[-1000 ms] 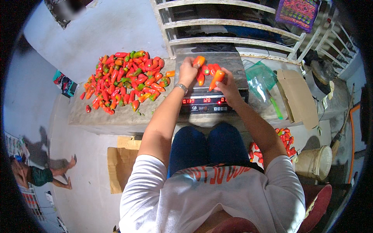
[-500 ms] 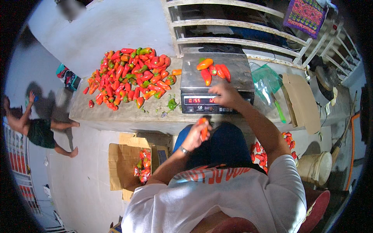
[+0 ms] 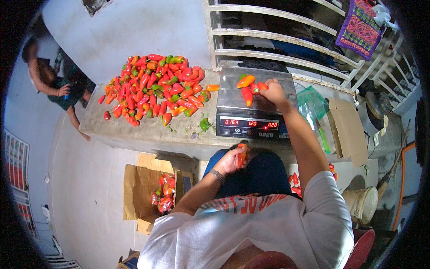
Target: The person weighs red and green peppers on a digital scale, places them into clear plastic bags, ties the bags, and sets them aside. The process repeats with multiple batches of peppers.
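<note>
My left hand (image 3: 230,162) is wrapped round an orange-red pepper (image 3: 242,155), held above my lap in front of the ledge. On the metal platform of a digital scale (image 3: 227,95), my right hand (image 3: 273,92) has its fingers closed on a red pepper (image 3: 262,85) at the right of a small group. Beside it lie an orange pepper (image 3: 246,81) with a green stem end and another red pepper (image 3: 247,96). Red digits glow on the scale's front panel. My right fingers partly hide the peppers under them.
A large heap of red, orange and green peppers (image 3: 150,85) covers the concrete ledge (image 3: 177,140) left of the scale. Right of it lie a green plastic bag (image 3: 312,103), a green-handled knife (image 3: 324,140) and flattened cardboard (image 3: 347,130). A box (image 3: 131,190) holds bagged peppers below. Another person (image 3: 47,83) is far left.
My right hand has moved from over the scale's front panel onto the peppers on its platform. The left hand still holds its pepper. The person at far left has changed posture.
</note>
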Demonstrator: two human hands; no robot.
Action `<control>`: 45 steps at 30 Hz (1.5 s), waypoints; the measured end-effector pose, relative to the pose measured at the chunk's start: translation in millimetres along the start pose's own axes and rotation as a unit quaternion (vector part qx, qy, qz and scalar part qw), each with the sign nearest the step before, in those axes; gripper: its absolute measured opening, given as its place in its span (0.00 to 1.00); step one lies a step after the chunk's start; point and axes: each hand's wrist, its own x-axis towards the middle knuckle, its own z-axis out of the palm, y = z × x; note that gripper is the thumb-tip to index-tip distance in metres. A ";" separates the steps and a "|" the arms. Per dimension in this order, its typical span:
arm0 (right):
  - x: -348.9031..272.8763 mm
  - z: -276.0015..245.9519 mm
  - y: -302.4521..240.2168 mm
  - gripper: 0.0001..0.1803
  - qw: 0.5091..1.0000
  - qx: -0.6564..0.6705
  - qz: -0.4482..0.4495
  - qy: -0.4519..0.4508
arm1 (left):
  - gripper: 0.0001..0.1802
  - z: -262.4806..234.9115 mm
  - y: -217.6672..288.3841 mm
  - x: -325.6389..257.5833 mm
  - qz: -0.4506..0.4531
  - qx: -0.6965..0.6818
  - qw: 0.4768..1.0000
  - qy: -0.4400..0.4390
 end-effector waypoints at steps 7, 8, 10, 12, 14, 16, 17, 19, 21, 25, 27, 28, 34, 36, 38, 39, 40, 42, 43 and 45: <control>8.0 17.2 39.9 0.15 0.787 0.583 0.202 -0.014 | 0.13 6.9 -0.3 0.0 -0.017 0.020 1.000 0.007; 6.3 14.9 35.3 0.15 0.731 0.643 0.227 -0.008 | 0.13 4.6 1.0 -0.9 -0.020 0.017 1.000 0.002; 2.4 6.2 29.6 0.16 0.708 0.656 0.261 -0.011 | 0.13 2.3 0.7 -1.2 -0.018 0.012 1.000 0.000; -3.8 -0.2 29.8 0.17 0.700 0.655 0.284 -0.005 | 0.11 8.1 0.3 -3.6 -0.012 0.012 1.000 0.006; -9.7 -6.5 37.6 0.18 0.709 0.642 0.293 0.006 | 0.13 9.3 0.6 -3.7 -0.012 0.011 1.000 0.004; -20.6 -14.4 44.0 0.18 0.693 0.661 0.287 0.002 | 0.13 13.7 0.2 -5.5 -0.008 0.021 1.000 0.005; -27.5 -19.6 45.4 0.18 0.685 0.671 0.284 -0.001 | 0.13 13.5 -0.5 -5.6 -0.007 0.026 1.000 0.007; -42.8 -27.8 46.7 0.18 0.671 0.694 0.259 -0.025 | 0.13 11.6 -1.0 -5.2 -0.004 0.038 0.999 0.011; -63.0 -35.1 45.6 0.18 0.659 0.714 0.232 -0.054 | 0.13 8.9 -3.1 -5.0 -0.010 0.041 0.999 0.018; -107.2 -52.5 33.2 0.19 0.632 0.737 0.223 -0.091 | 0.21 11.7 -2.6 -3.7 -0.004 0.056 0.998 0.035; -133.8 -57.7 23.4 0.18 0.629 0.737 0.226 -0.098 | 0.26 20.9 0.1 -8.4 -0.016 0.083 0.994 0.071; -145.8 -58.5 18.6 0.18 0.615 0.744 0.232 -0.118 | 0.28 19.4 0.9 -8.7 -0.017 0.078 0.995 0.064; -223.4 -27.3 10.9 0.21 0.568 0.741 0.258 -0.247 | 0.35 17.6 4.6 -14.0 0.026 0.013 1.000 0.007; -239.0 -27.3 -4.2 0.22 0.585 0.715 0.263 -0.280 | 0.35 19.1 4.9 -18.0 0.071 -0.023 0.997 -0.007; -244.9 -23.8 -8.4 0.22 0.602 0.696 0.256 -0.296 | 0.34 31.7 7.9 -25.3 0.128 -0.040 0.991 0.003; -247.1 -20.2 -4.9 0.23 0.613 0.690 0.248 -0.295 | 0.34 40.3 10.7 -29.2 0.158 -0.022 0.987 -0.002; -249.2 -16.4 -1.6 0.23 0.623 0.685 0.239 -0.294 | 0.33 47.6 13.7 -33.0 0.188 -0.004 0.982 -0.007; -249.0 -10.8 5.1 0.24 0.615 0.682 0.263 -0.295 | 0.33 73.4 18.7 -45.7 0.243 0.043 0.969 0.010; -247.1 -7.8 6.7 0.25 0.612 0.681 0.275 -0.294 | 0.33 81.1 21.2 -50.7 0.267 0.071 0.961 0.007; -243.8 -15.3 -2.5 0.25 0.626 0.661 0.290 -0.296 | 0.34 89.5 26.1 -59.0 0.314 0.126 0.941 0.004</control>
